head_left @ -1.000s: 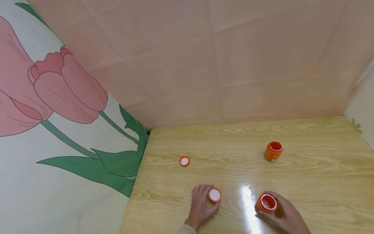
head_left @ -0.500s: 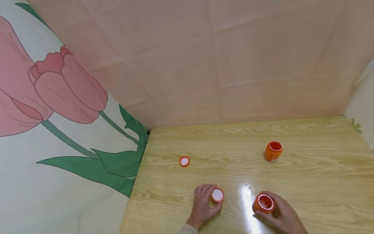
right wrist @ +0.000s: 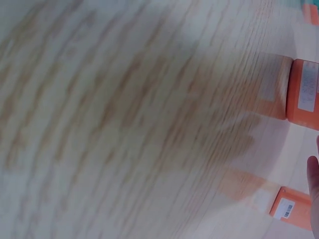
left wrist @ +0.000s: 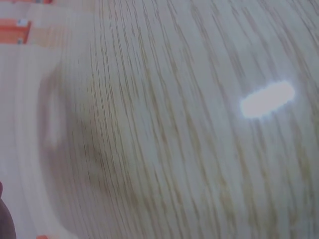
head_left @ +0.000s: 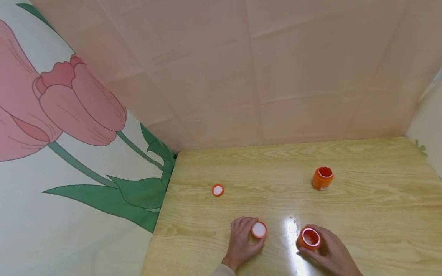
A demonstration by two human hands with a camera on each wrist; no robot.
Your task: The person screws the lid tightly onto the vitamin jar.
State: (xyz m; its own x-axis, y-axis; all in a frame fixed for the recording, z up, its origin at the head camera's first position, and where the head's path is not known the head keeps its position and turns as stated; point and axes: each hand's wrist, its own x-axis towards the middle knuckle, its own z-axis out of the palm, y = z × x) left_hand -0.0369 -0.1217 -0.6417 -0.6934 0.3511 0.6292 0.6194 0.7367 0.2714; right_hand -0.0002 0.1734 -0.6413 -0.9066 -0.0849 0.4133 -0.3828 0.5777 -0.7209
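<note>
In the head view my left hand [head_left: 240,241] grips an orange-rimmed jar lid [head_left: 259,229] between thumb and fingers, its white inside facing up. To its right, my right hand [head_left: 329,249] holds an orange jar [head_left: 309,239] around its side; the jar is upright and its mouth uncovered, showing a red interior. A small gap separates lid and jar. Only fingertips [left wrist: 5,219] show at the edge of the left wrist view. In the right wrist view, fingertips [right wrist: 313,177] appear at the right edge near orange labelled surfaces.
A second uncovered orange jar [head_left: 322,178] stands farther back on the right of the wood-grain table [head_left: 269,172]. Another lid [head_left: 218,190] lies white side up toward the left. A pink sheet [head_left: 224,76] hangs behind, and a tulip-print cloth [head_left: 86,153] borders the left.
My left hand has slid a little to the right with the lid. My right hand has moved slightly left with the jar, narrowing the gap. The back jar and other lid stay put.
</note>
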